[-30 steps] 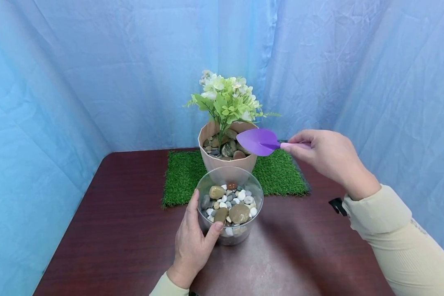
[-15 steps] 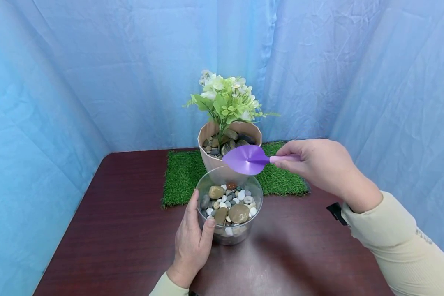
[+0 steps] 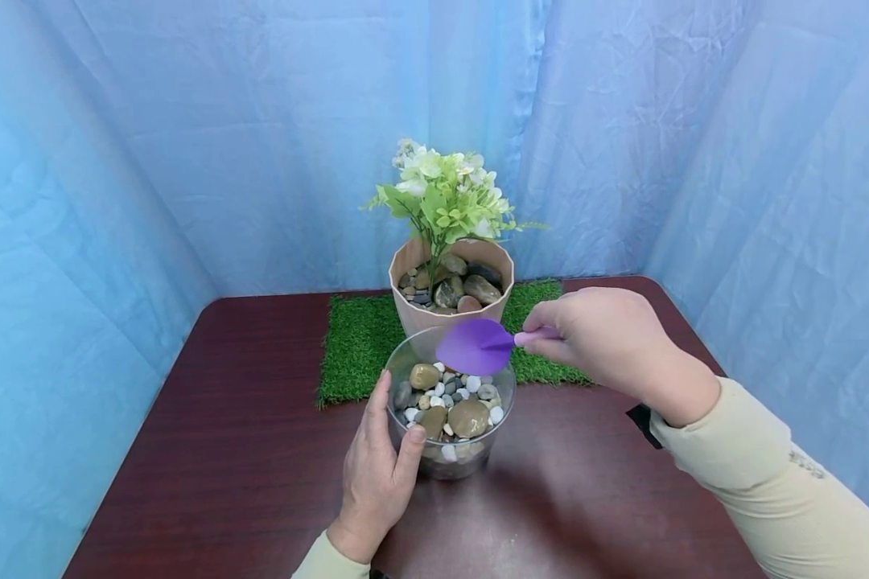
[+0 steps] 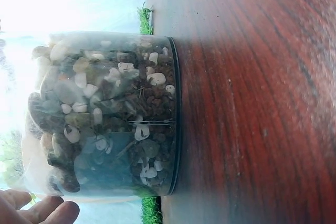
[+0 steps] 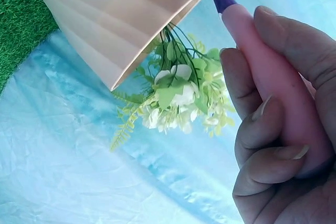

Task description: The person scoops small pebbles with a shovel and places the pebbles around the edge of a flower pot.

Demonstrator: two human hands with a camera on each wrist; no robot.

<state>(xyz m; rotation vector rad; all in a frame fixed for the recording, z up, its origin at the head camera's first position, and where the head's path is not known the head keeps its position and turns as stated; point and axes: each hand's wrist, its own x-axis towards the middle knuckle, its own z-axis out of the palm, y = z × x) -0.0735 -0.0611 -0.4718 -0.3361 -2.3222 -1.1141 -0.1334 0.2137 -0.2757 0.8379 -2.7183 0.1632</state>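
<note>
A purple trowel (image 3: 475, 347) is held over the far part of a clear tub's rim, its blade empty as far as I can see. My right hand (image 3: 608, 342) grips its pink handle (image 5: 283, 87), fingers curled round it in the right wrist view. The clear tub (image 4: 105, 114) stands upright on the table, holding white, grey and brown stones above darker material. At the tub's left side, my left hand (image 3: 376, 474) touches the wall with fingers and thumb spread. Several larger stones (image 3: 468, 418) lie on top inside.
Just behind the tub, a beige pot (image 3: 442, 320) with stones and a white-flowered plant (image 3: 449, 193) stands on a green grass mat (image 3: 355, 354). Blue curtains (image 3: 297, 145) hang behind and beside the dark red table (image 3: 246, 450).
The right hand has brought the trowel down and toward me, from beside the beige pot to over the clear tub. My left hand has stayed at the tub with its thumb slightly shifted.
</note>
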